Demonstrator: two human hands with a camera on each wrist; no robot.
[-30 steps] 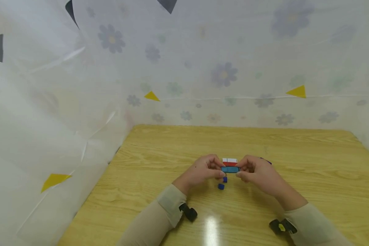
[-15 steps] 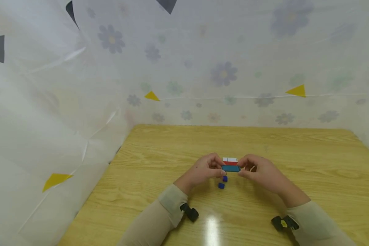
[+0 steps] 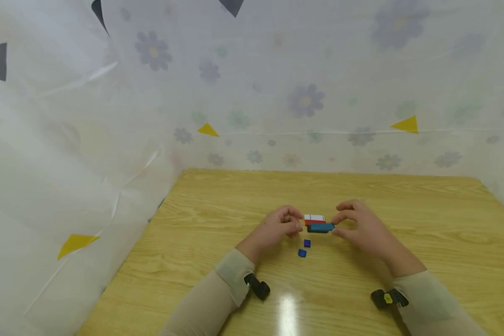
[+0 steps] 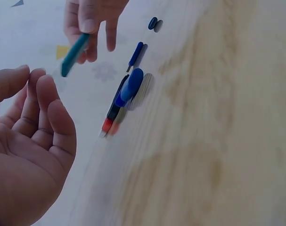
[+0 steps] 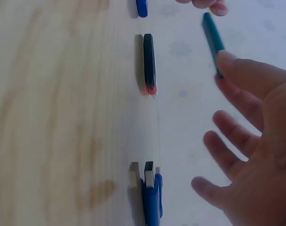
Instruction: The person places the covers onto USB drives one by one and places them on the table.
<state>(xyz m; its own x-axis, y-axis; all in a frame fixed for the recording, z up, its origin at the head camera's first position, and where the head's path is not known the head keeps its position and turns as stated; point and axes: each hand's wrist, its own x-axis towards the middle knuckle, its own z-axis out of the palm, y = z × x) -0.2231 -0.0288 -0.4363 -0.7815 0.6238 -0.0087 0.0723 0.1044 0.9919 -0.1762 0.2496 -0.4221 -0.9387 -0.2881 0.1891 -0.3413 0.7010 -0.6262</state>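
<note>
A slim teal rectangular piece (image 3: 320,227) is pinched at its right end between the thumb and finger of my right hand (image 3: 367,235). That hand's other fingers spread away from the piece in the right wrist view. My left hand (image 3: 272,229) is just left of the piece, apart from it and holding nothing. Its fingers are loosely bent in the left wrist view. Just beyond the teal piece lies a small red and white block (image 3: 314,218), partly overlapped by it. Two small dark blue pieces, one (image 3: 307,243) behind the other (image 3: 302,253), lie nearer the person.
A blue object with a silvery end (image 5: 151,193) lies on the table in the right wrist view. The wooden tabletop (image 3: 218,200) meets a flower-patterned sheet (image 3: 252,93) at the back and a pale sheet (image 3: 46,163) at the left.
Both hands gripped the teal piece by its ends. My left hand has let go and drawn left, while my right hand has moved slightly right with the piece, now tilted.
</note>
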